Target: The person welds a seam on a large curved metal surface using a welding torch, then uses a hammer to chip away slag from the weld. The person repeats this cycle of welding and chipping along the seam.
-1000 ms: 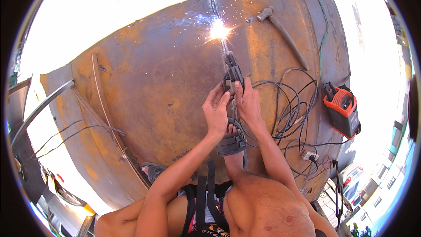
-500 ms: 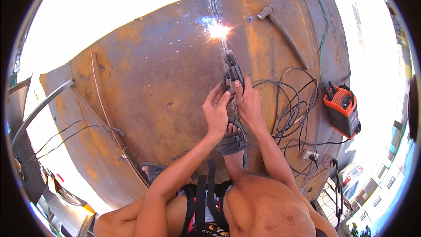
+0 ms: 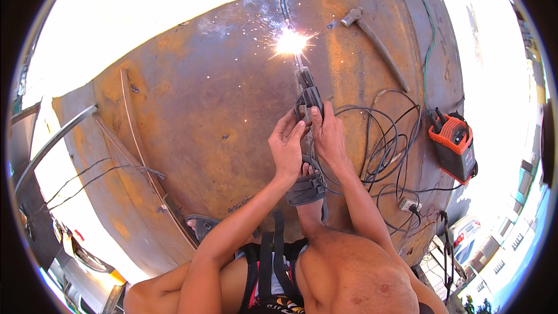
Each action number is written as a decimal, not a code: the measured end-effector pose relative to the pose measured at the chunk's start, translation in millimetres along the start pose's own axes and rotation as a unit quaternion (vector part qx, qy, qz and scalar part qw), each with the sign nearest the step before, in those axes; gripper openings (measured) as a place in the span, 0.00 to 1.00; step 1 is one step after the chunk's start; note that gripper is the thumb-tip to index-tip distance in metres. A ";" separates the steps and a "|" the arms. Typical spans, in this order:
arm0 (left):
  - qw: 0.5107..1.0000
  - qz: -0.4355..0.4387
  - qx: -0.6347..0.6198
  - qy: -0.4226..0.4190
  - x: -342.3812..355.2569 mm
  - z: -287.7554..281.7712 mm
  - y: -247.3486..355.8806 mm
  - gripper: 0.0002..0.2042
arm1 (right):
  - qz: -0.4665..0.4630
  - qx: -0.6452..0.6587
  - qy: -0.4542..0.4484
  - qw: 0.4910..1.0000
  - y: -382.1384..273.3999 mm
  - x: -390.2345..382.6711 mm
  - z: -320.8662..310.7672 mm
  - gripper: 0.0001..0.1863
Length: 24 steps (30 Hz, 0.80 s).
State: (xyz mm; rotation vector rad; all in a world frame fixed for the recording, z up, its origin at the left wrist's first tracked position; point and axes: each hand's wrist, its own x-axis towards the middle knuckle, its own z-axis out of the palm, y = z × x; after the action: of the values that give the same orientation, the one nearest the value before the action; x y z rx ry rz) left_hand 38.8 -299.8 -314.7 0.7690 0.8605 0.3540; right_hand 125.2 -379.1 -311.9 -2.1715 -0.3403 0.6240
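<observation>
My left hand and my right hand are wrapped around the black electrode holder from either side. A thin welding rod runs up from its jaws into a glaring arc with sparks and smoke, on a seam in the rusty steel plate; the rod's tip is hidden by the glare. My sandalled foot rests on the plate beneath my wrists.
A hammer lies at upper right. An orange-and-black welding machine, coiled black cables and a socket block are on the right. Long metal strips, loose wires and a curved bar are on the left.
The sparks and smoke have changed shape, with smoke drifting above and left of the arc. My hands and the holder stay almost still.
</observation>
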 end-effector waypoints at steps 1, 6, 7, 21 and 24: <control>1.000 -0.001 0.000 -0.001 0.0 0.8 0.4 0.19 | 0.001 -0.002 0.001 1.000 0.0 0.0 -0.5 0.19; 1.000 -0.002 -0.001 0.000 -0.3 1.4 -0.4 0.19 | 0.001 -0.016 0.005 1.000 0.3 0.3 -1.0 0.18; 1.000 -0.001 -0.002 0.000 0.1 0.6 -1.1 0.19 | 0.000 -0.019 0.006 1.000 1.5 0.3 -0.2 0.18; 1.000 -0.004 0.001 0.003 -0.4 1.9 -1.6 0.19 | 0.001 -0.024 0.004 1.000 1.6 0.1 -1.1 0.18; 1.000 -0.003 0.001 0.005 -0.3 0.7 -1.0 0.19 | 0.000 -0.024 0.003 1.000 0.7 0.2 0.0 0.18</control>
State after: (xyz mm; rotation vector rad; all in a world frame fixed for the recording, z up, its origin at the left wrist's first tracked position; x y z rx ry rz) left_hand 39.2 -301.0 -315.0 0.7680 0.8728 0.3522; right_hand 125.4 -379.5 -312.5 -2.2189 -0.3543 0.6154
